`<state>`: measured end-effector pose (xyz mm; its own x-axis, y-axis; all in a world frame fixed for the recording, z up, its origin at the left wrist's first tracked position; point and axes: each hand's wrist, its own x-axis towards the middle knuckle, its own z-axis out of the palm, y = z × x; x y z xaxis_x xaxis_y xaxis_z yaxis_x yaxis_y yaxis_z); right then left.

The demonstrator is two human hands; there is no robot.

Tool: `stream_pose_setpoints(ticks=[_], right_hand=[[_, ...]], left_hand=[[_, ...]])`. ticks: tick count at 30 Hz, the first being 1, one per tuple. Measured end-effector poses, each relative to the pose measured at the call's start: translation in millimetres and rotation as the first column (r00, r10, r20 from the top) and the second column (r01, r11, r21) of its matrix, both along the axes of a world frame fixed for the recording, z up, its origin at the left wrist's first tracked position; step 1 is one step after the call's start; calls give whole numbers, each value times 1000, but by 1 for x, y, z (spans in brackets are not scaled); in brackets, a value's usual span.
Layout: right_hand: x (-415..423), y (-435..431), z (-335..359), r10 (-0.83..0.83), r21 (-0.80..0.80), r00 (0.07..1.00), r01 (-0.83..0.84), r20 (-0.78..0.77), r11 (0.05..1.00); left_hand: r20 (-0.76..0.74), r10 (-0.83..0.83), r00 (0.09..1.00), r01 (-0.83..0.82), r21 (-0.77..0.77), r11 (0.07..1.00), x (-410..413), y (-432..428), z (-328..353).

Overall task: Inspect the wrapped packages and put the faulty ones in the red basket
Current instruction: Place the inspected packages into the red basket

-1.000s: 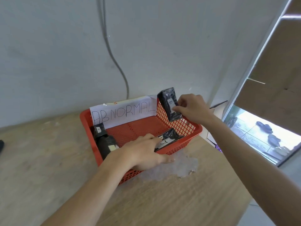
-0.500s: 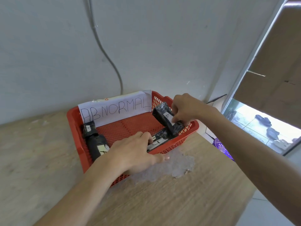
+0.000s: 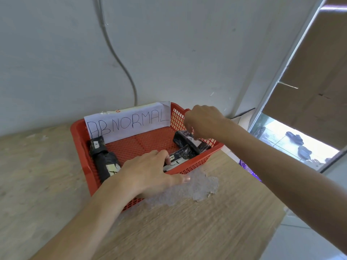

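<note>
Red basket (image 3: 80, 147) sits mid-frame on the table (image 3: 187, 231). The left pack (image 3: 102, 158) lies along its left wall. The left hand (image 3: 148, 171) hooks curled fingers over the near rim, thumb outside, fingertips against the mid pack (image 3: 178, 158). The right pack (image 3: 187, 142) leans across that one's end, under the right hand (image 3: 202, 121), whose fingers curl down onto it; pinching or merely touching, I cannot tell. Propped so, it may slide once freed, and a tug on the rim could shift the basket.

One red basket (image 3: 78, 139); four wrapped packages (image 3: 96, 145) (image 3: 105, 162) (image 3: 183, 152) (image 3: 178, 139); one paper sign (image 3: 129, 121); two hands (image 3: 150, 169) (image 3: 202, 119); one plastic scrap (image 3: 191, 190).
</note>
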<state>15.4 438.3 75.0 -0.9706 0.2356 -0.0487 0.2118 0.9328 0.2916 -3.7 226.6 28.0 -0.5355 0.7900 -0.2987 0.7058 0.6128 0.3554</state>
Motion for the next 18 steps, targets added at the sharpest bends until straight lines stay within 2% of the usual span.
stream_pose_setpoints(ticks=[2,3,11,14,16,17,18], right_hand=[[7,7,2,-10,-253,996,33,90,967],[13,9,2,2,-313,988,46,152,949],[23,13,3,-24,-368,972,111,235,923],[28,3,2,-91,-385,992,118,89,915],[31,-8,1,-157,-269,979,117,-132,956],[35,-15,0,-167,-237,956,110,-239,965],[38,-25,0,-170,-273,927,78,-334,959]], left_hand=[[-4,5,1000,-5,5,1000,0,0,0],[-5,6,1000,-5,7,1000,0,1,0],[-25,-1,1000,1,14,1000,-1,0,4],[-97,-36,995,45,88,995,4,-10,12],[-133,-25,991,63,289,955,5,-30,20],[-120,3,993,49,429,902,4,-44,23],[-107,46,993,22,560,828,1,-62,24]])
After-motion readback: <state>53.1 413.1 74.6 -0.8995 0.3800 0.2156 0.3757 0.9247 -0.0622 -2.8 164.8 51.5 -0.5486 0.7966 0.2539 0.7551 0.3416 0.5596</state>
